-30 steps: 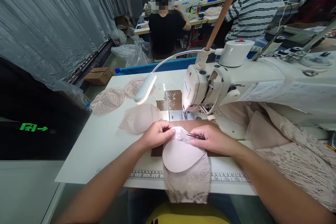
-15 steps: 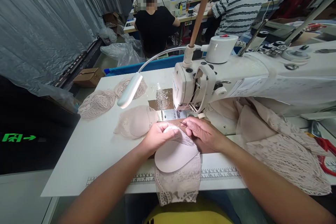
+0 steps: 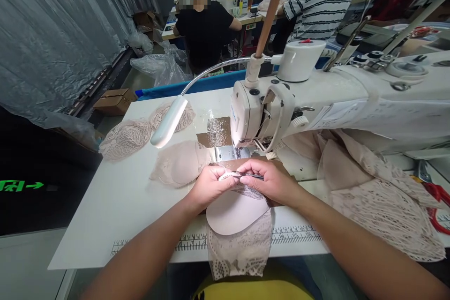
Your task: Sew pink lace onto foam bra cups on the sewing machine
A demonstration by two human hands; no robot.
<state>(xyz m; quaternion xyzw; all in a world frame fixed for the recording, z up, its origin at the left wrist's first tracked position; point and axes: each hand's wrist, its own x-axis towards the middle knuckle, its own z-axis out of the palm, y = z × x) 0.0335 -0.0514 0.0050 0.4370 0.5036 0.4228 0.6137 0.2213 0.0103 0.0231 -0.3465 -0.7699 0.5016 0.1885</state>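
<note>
Pale pink lace piece [image 3: 241, 251], smooth rounded pad [image 3: 235, 213] — patterned border overhanging front of white ruler-marked desk [image 3: 119, 211]; left hand [image 3: 212, 183] pinches its top, right hand [image 3: 272, 182] grips thin dark metal tool [image 3: 258, 176].

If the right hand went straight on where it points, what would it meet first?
Probably the left hand, pinching lace just ahead of the right hand, though depth is unclear.

Sewing workshop, several sewing machines [image 3: 337, 85]
</note>
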